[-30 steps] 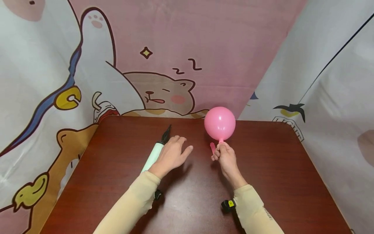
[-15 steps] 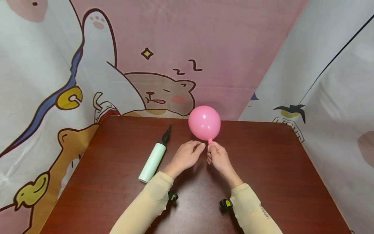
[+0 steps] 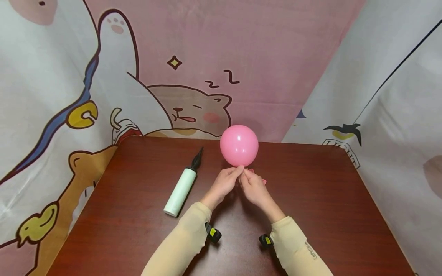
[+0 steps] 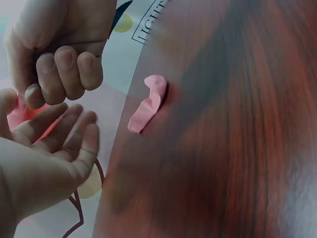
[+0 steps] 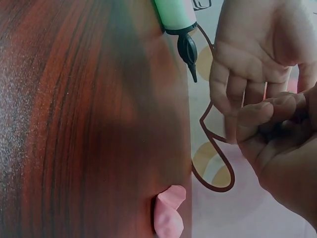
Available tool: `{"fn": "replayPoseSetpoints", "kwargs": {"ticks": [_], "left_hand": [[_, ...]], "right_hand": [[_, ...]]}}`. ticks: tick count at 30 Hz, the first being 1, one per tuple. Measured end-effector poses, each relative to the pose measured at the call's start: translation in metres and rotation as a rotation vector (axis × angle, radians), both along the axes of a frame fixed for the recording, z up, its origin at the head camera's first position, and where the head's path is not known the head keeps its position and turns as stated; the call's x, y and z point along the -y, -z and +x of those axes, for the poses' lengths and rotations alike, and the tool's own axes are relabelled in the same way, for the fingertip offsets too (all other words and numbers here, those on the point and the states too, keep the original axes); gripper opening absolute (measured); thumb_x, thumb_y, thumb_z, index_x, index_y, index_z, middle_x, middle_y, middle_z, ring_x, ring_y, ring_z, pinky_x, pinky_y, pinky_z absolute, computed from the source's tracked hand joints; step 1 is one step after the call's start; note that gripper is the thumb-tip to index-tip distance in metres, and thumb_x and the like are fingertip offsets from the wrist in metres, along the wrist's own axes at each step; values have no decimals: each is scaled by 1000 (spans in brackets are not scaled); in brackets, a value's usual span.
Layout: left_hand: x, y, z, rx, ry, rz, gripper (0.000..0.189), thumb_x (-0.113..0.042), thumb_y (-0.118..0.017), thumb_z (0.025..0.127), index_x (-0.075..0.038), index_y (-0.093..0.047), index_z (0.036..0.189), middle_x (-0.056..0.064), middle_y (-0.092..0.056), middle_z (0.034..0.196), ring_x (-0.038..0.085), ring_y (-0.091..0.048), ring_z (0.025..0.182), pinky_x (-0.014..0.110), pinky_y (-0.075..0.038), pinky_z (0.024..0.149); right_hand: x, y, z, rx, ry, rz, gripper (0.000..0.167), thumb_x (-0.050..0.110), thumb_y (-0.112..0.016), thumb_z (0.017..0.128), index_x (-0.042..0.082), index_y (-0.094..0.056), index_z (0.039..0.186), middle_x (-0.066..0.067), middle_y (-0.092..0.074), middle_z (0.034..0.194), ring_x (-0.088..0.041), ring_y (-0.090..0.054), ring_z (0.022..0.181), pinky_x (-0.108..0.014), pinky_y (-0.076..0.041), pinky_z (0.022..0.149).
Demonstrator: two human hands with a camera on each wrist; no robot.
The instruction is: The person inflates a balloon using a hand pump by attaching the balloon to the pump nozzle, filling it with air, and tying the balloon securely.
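Observation:
A round, inflated pink balloon (image 3: 239, 145) stands above the far part of the table, its neck pointing down toward both hands. My right hand (image 3: 254, 188) grips the neck, fingers curled in, as the left wrist view shows. Thumb and index finger of my left hand (image 3: 223, 183) pinch at the base of the balloon, right against the right hand's fingertips. The left hand's other fingers (image 4: 81, 141) extend loosely. Most of the neck is hidden by the fingers. Just beyond the right hand lies a limp, uninflated pink balloon (image 4: 148, 105) on the table.
A mint-green hand pump (image 3: 180, 191) with a black nozzle (image 3: 197, 159) lies left of the hands on the brown table (image 3: 321, 214). A printed cartoon cloth (image 3: 269, 57) hangs behind the table's back edge.
My left hand has moved right, away from over the pump, to the balloon's neck. The right hand has carried the inflated balloon leftward, and the two hands now meet.

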State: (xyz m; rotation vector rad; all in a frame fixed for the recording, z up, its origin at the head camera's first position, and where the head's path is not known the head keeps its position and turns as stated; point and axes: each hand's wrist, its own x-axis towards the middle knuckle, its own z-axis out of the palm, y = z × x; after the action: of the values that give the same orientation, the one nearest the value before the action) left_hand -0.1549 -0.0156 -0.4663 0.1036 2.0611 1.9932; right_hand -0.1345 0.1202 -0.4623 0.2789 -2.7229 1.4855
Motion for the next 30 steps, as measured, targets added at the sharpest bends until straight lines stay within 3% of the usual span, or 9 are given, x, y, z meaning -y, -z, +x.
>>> {"fn": "replayPoseSetpoints", "kwargs": {"ticks": [3, 5, 7, 10, 15, 18, 24, 27, 30], "left_hand": [[-2, 1, -1, 17, -17, 125, 37, -27, -58, 105, 5, -74, 111, 11, -77, 103, 13, -67, 95, 39, -50, 89], [-2, 1, -1, 41, -11, 205, 33, -22, -58, 105, 6, -73, 115, 18, -75, 117, 17, -69, 105, 42, -48, 96], [-1, 2, -1, 58, -9, 268, 32, -18, -57, 105, 7, -72, 118, 23, -73, 119, 22, -70, 108, 42, -48, 99], [-1, 3, -2, 81, -41, 334, 29, -14, -56, 105, 9, -71, 116, 22, -74, 112, 23, -70, 107, 42, -45, 102], [-1, 4, -4, 112, -176, 424, 25, -9, -57, 104, 12, -71, 105, 7, -75, 83, 17, -69, 96, 48, -33, 113], [-1, 3, -5, 123, -236, 462, 23, -6, -57, 104, 12, -71, 97, 3, -72, 73, 16, -70, 83, 46, -36, 111], [4, -2, -6, 59, -266, 348, 23, -3, -58, 102, 14, -70, 92, 1, -69, 69, 13, -69, 71, 31, -48, 82], [12, -6, -7, -10, -261, 218, 23, -4, -60, 101, 11, -71, 87, 0, -67, 67, 12, -68, 68, 32, -47, 75], [17, -10, -7, -48, -217, 120, 24, -5, -61, 101, 8, -71, 83, 0, -64, 66, 13, -63, 67, 36, -47, 77]], "right_hand": [[1, 0, 1, -23, -11, 25, 30, 9, -46, 107, 11, -50, 78, 4, -46, 66, -11, -45, 62, -27, -39, 64], [2, 2, 2, -44, -12, 31, 31, 8, -46, 107, 11, -49, 76, 5, -44, 64, -9, -43, 61, -28, -39, 67], [5, 4, 3, -58, -13, 30, 32, 7, -46, 106, 10, -49, 75, 6, -44, 63, -8, -43, 59, -27, -39, 66], [8, 7, 5, -64, -18, 14, 32, 6, -47, 106, 9, -50, 74, 5, -44, 62, -8, -42, 58, -26, -36, 61], [14, 10, 10, -26, -8, -24, 31, 6, -48, 107, 9, -53, 76, 3, -47, 63, -9, -43, 57, -24, -34, 56], [16, 10, 12, 37, -7, -99, 31, 8, -47, 108, 6, -55, 78, 2, -48, 62, -9, -44, 53, -23, -35, 52], [9, 12, 9, 179, -60, -243, 28, 10, -47, 110, -4, -61, 90, -4, -54, 66, -12, -51, 52, -23, -44, 52], [0, 12, 7, 192, -42, -247, 22, 8, -52, 107, -6, -63, 95, -12, -63, 75, -21, -60, 62, -27, -50, 58], [-8, 11, 4, 201, -43, -309, 24, 12, -54, 107, -8, -66, 111, -23, -70, 95, -33, -68, 84, -38, -58, 74]]}}
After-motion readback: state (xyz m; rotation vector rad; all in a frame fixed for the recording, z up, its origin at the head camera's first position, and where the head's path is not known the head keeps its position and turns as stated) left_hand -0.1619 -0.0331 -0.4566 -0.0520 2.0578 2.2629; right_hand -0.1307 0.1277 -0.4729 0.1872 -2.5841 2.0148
